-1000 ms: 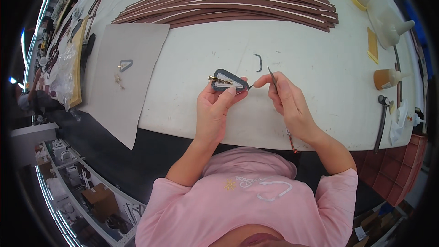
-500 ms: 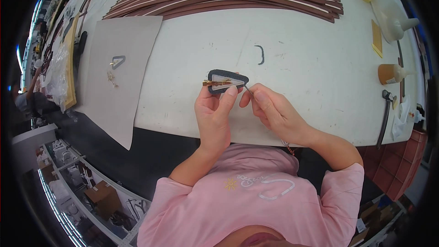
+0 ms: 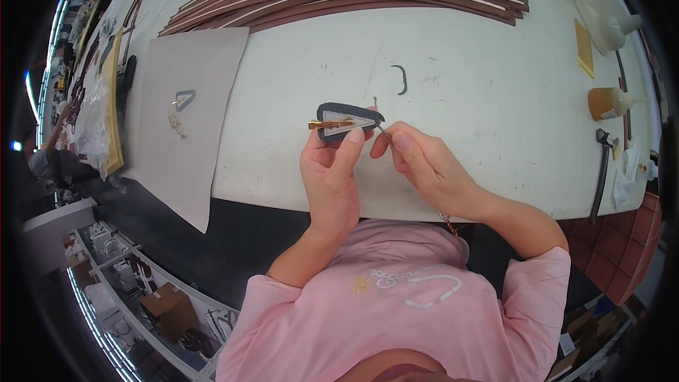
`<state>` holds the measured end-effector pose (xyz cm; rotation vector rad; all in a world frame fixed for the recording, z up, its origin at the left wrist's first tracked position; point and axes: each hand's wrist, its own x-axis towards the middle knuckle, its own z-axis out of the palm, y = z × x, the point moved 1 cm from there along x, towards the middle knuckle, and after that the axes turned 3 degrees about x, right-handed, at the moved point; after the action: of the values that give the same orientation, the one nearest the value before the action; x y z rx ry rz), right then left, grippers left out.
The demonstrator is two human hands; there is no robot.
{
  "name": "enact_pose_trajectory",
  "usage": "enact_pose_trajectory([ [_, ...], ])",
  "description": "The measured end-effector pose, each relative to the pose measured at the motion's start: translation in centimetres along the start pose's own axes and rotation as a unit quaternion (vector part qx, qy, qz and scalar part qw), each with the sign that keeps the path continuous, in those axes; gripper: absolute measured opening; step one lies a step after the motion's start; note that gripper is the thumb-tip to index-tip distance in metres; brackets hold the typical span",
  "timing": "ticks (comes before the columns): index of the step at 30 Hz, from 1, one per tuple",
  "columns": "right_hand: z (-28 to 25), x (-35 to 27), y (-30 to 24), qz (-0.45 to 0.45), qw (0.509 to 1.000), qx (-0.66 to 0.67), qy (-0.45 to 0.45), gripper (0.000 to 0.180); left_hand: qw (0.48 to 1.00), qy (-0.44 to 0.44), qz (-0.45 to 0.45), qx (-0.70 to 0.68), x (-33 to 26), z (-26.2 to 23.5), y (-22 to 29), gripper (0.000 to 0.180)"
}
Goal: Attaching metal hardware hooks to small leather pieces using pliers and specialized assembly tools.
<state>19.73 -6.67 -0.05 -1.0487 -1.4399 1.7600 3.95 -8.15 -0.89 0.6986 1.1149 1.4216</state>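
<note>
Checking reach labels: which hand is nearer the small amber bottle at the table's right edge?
Right. The right hand works at the table's middle, left of the amber bottle; the left hand sits farther left, holding the dark triangular piece.

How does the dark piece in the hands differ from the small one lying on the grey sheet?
The held triangular piece is pinched by the left hand and looks larger; the small piece on the grey sheet lies untouched. The right hand works only at the held one. Both are dark-edged triangles with a gold metal part.
</note>
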Motion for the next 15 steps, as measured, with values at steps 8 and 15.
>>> enact_pose_trajectory([
  [8,-0.3,0.1,0.7,0.019,0.999,0.027,0.001,0.044,0.999,-0.020,-0.046,-0.015,0.0,0.1,-0.3,0.021],
  [15,-0.7,0.4,0.4,0.070,0.995,0.072,0.001,0.041,0.997,-0.049,-0.056,0.029,-0.1,-0.4,-0.7,0.019],
])
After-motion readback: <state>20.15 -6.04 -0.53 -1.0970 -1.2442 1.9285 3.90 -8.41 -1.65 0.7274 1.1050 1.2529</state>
